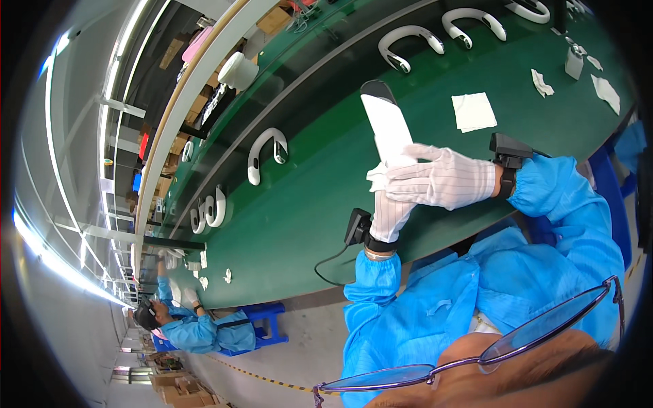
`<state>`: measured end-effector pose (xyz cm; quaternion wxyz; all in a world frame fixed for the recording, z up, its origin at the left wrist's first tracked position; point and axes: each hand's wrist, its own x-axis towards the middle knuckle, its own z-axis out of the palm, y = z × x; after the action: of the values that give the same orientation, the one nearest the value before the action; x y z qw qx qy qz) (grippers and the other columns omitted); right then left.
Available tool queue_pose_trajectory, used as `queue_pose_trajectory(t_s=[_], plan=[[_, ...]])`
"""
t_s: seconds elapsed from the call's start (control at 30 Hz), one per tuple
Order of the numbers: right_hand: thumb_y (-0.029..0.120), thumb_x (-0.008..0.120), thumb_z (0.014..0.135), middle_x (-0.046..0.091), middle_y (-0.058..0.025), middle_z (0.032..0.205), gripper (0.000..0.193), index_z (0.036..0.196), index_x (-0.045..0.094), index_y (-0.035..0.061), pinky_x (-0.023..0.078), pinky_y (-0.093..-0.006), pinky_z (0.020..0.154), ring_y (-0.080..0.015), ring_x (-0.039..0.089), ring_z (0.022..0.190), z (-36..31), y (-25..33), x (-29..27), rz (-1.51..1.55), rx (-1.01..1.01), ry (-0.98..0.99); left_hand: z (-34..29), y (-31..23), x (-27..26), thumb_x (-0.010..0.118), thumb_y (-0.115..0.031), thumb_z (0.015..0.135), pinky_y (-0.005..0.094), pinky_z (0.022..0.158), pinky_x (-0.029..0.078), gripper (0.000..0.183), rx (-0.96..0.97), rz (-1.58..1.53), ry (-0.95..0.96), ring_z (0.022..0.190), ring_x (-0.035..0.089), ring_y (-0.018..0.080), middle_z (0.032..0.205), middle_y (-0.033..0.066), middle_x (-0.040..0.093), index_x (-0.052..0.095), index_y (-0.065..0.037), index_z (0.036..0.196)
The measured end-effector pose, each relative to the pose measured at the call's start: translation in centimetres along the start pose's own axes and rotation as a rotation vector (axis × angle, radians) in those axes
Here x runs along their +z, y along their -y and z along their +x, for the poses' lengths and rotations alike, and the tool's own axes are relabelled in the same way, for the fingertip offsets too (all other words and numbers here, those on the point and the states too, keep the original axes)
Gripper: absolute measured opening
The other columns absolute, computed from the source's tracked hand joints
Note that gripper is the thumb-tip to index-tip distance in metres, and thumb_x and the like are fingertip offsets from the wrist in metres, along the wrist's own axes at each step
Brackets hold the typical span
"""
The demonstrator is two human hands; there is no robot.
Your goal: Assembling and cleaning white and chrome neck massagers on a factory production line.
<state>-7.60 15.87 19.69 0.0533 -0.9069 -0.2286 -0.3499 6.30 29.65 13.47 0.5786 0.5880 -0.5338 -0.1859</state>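
Both my hands wear white striped gloves and are closed around a white neck fan [389, 129] with a dark tip, held over the green table. My left hand [396, 214] grips its lower end from below, its fingers mostly hidden. Across it lies my right hand [445, 180], fingers bent over the fan's side and overlapping the left hand. A crumpled white bit [376, 178], cloth or glove fingertip, shows beside the fan; I cannot tell which.
Several U-shaped white neck fans [266, 153] stand along the green table's [306, 204] far side. A folded white cloth [474, 112], crumpled wipes [605, 94] and a small dispenser bottle [574, 62] lie to the right. A co-worker [197, 330] sits at the far left on a blue stool [272, 323].
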Motion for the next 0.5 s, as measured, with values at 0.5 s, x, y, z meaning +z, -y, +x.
queue_pose_trajectory(t_s=[0.5], plan=[[0.008,0.058,0.079,0.061,-0.0082,0.132,0.046,0.125,0.062,0.0127,0.042,-0.0465,0.106,-0.0297,0.056,0.123,-0.3,-3.1,-1.5,0.086,0.219,-0.116,2.1,-4.9,1.7,0.075,-0.018,0.079,0.0278,0.059,0.051,0.031,-0.278,-0.301,0.054,0.064,0.062,0.0149,0.080,0.0069,0.064,0.060,-0.002,0.100]])
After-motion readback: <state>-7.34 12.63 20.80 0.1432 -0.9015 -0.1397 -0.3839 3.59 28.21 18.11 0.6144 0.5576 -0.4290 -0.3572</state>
